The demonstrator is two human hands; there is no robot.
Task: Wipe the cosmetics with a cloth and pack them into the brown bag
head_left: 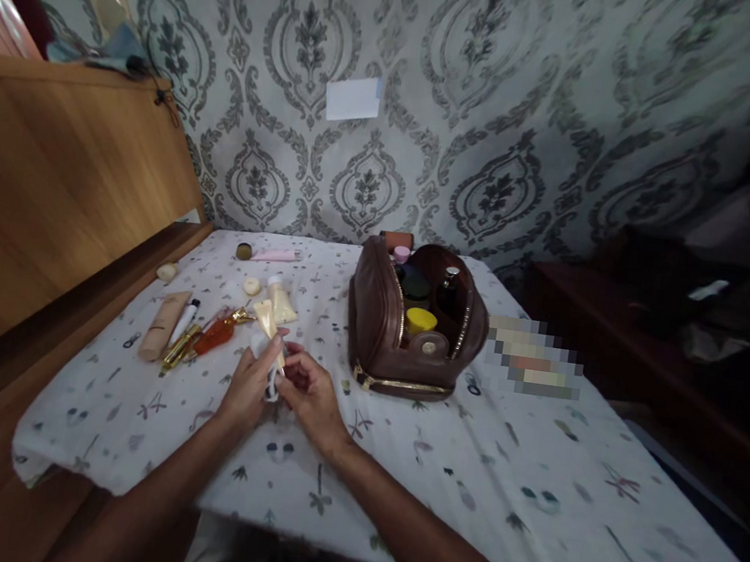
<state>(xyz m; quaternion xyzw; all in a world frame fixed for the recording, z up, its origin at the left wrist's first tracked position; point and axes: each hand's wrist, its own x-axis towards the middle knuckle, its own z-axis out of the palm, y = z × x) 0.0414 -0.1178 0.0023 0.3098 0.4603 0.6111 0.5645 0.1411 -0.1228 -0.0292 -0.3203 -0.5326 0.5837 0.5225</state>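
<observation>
Grey damask wallpaper [481,101] backs a table spread with a white printed cloth [493,481], and a wooden headboard-like panel [49,183] runs along the left. Over the near middle of the cloth, the left hand [248,389] and the right hand [308,394] meet around a small white tube [272,369]. The left hand's fingers curl closed about the tube's body, while the right hand's thumb and forefinger pinch narrowly at its side; the tube's pale upper end pokes up between the two hands (its cap end is hidden by the fingers, so I cannot tell whether it is on).

Just beyond the hands lie a cream tube [281,304] and an amber bottle with a gold cap [220,331], beside a gold lipstick-like stick [178,349], a slim white tube with a black tip [185,319] and a beige tube [162,325]. Farther back are a pink tube [274,255], a small round jar [244,252] and two pale round lids [251,285].

To the right of the hands, well apart from them, stands a brown leather toiletry bag [375,327], unzipped and open on top, with a yellow-lidded jar [420,320], a dark bottle [449,283] and a pink cap [402,253] showing inside. A blurred patch lies on the cloth past the bag.
</observation>
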